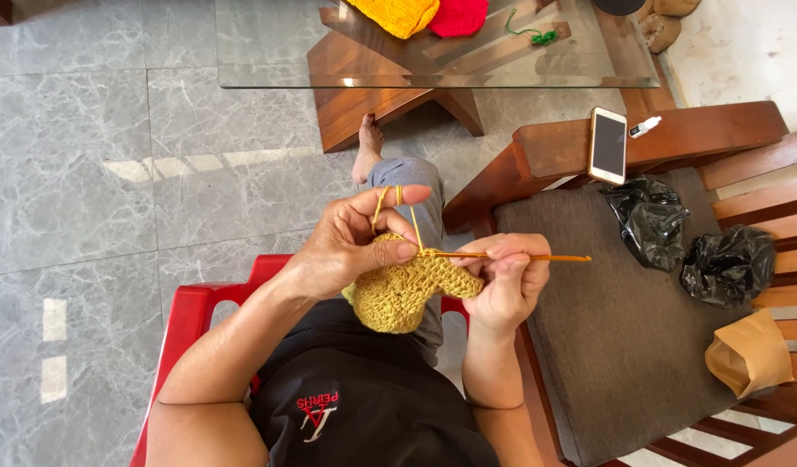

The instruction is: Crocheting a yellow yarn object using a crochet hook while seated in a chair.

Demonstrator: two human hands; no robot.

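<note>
Left hand (351, 246) pinching yellow crochet piece (407, 290) above the lap, yarn (390, 197) looped over its index finger — right hand (506, 281) clamped on orange hook (537, 257), tip at the piece.

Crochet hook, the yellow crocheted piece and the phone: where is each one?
crochet hook (550, 257), head view, on the orange shaft past the right hand.
yellow crocheted piece (398, 294), head view, on the middle of the knit.
phone (608, 144), head view, on the dark screen.
</note>
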